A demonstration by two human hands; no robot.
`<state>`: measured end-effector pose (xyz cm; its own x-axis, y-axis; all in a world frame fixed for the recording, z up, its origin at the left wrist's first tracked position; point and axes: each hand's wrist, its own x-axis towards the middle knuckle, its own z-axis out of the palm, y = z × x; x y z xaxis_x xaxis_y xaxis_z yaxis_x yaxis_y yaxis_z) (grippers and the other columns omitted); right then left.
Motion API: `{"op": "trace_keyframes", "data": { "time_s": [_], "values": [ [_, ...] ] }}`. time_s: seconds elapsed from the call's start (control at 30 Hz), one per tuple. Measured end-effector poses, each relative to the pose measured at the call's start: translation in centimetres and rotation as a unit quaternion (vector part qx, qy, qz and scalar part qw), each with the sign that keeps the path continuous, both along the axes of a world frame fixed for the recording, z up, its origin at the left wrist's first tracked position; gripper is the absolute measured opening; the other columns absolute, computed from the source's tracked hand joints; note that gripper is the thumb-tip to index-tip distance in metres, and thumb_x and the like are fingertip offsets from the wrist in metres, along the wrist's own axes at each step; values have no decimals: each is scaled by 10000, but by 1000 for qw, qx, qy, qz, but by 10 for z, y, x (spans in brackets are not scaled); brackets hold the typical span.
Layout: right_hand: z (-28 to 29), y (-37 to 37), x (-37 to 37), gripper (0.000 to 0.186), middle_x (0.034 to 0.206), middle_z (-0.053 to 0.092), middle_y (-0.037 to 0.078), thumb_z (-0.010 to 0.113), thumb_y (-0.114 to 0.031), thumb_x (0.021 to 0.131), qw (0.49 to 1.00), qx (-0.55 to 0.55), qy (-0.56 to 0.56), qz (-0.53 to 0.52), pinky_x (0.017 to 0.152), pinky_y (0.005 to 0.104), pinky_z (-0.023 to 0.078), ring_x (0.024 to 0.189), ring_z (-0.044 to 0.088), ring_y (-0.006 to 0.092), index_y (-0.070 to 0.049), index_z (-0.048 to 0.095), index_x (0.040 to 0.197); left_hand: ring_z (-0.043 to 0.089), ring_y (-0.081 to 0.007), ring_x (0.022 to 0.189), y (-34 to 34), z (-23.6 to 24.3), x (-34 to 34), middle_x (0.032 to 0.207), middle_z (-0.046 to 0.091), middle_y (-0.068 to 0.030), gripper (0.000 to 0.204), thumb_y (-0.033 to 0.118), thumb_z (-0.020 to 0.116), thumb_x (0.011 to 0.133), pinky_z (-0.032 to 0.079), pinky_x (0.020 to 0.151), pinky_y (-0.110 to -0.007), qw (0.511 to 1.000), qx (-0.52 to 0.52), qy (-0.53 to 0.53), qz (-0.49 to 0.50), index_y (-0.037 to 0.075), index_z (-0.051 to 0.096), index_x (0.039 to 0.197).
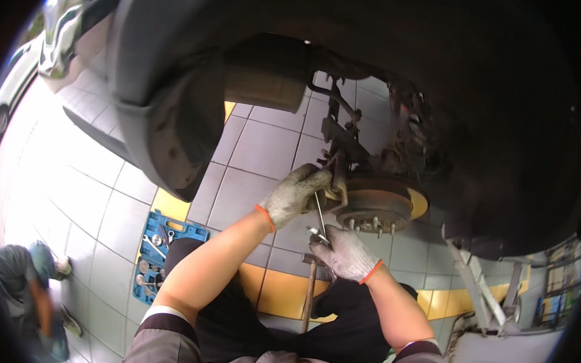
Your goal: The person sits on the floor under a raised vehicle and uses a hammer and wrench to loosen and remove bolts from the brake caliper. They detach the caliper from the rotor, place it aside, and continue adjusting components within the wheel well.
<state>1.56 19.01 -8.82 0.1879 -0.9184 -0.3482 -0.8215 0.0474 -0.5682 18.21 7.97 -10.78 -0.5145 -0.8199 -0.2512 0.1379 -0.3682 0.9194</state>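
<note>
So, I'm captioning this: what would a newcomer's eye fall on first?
Near the centre, the gloved left hand and right hand have a slim metal tool between them. Just beyond the right hand is a rusty brake disc with bare studs. At left, an open blue tool case lies on the tiled floor.

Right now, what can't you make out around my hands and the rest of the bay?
All in the head view:
Upper end of the metal rod: too small to tell where it meets the left hand.
Palm of the right hand: hidden behind its gloved back.
Part of the blue tool case: behind the left knee.
Co-worker: partly cut off by the dark rim.
</note>
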Motion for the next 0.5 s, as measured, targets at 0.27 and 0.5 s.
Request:
{"op": "trace_keyframes", "data": {
  "time_s": [0.27,0.5],
  "values": [
    [-24,22,-67,286,958,730,244,561,-270,997,983,-5,122,135,857,544,562,931,713,436,-17,662,1087,546,-85,749,-97,-19,-43,1000,714,-5,316,305,568,1036,462,689,-225,981,-103,-163,-17,88,734,1194],
    [-25,45,-80,323,1002,726,258,561,-308,990,982,65,82,160,894,550,536,985,691,453,-32,669,1120,686,-170,907,-144,-56,-69,1152,763,-79,330,46,573,933,569,813,-294,979,-58,-156,-120,48,763,1202]
  ]
}}
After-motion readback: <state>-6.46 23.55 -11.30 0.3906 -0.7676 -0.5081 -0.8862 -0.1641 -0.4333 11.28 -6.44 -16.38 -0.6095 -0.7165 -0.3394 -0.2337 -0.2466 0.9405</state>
